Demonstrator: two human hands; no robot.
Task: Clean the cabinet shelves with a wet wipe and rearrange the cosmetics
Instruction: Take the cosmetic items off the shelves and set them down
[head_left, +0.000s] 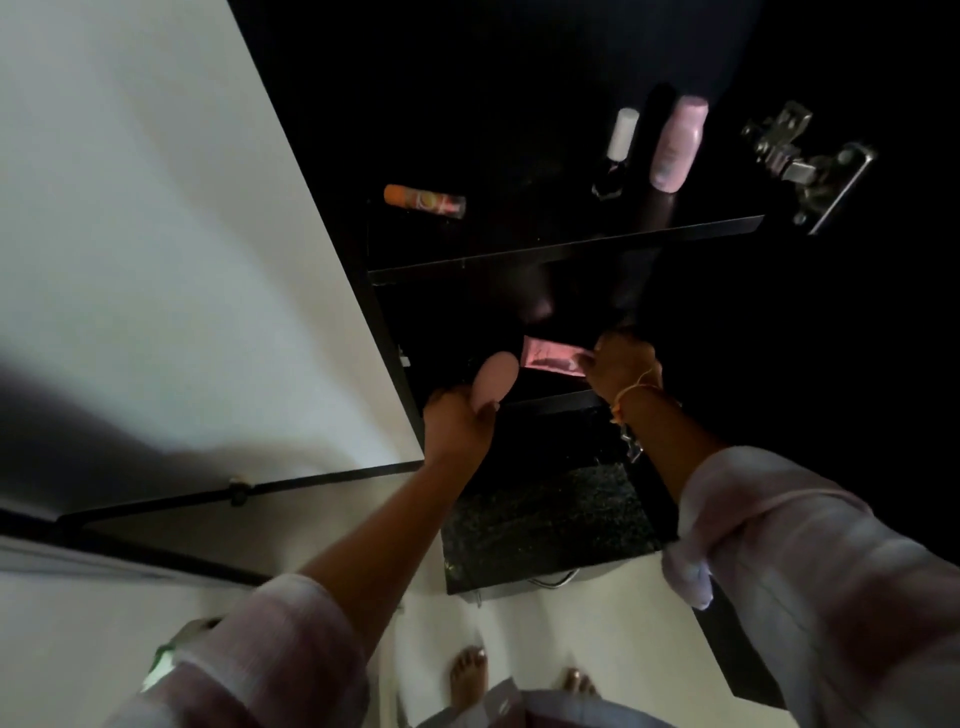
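On the lower shelf (550, 401) of the dark cabinet (395, 332), seen from your head camera, both of your hands are busy. Your left hand (457, 422) sits at the shelf's front edge, its fingers curled round the bottom of a pink oval piece (496, 375), which stands up out of your grip and tilts a little to the right. Your right hand (621, 366) is just beside it, further into the shelf, with its fingertips pinching the right end of a pink tube (550, 356). That tube lies flat, its free end pointing towards the oval piece, near it but apart from it. A yellow thread (638, 388) circles your right wrist.

One level up, the upper shelf (566, 250) holds an orange-capped tube (423, 200) lying on its side at the left. Well apart from it, at the right, a white-capped bottle (621, 136) and a pink bottle (678, 143) stand near each other; whatever is in the dark gap between them is too dim to make out. A metal hinge (800, 156) shows at the far right.

The white door (156, 234) hangs open on your left. Below the cabinet lies a dark speckled surface (545, 525), and your bare feet (470, 675) show on the pale floor.
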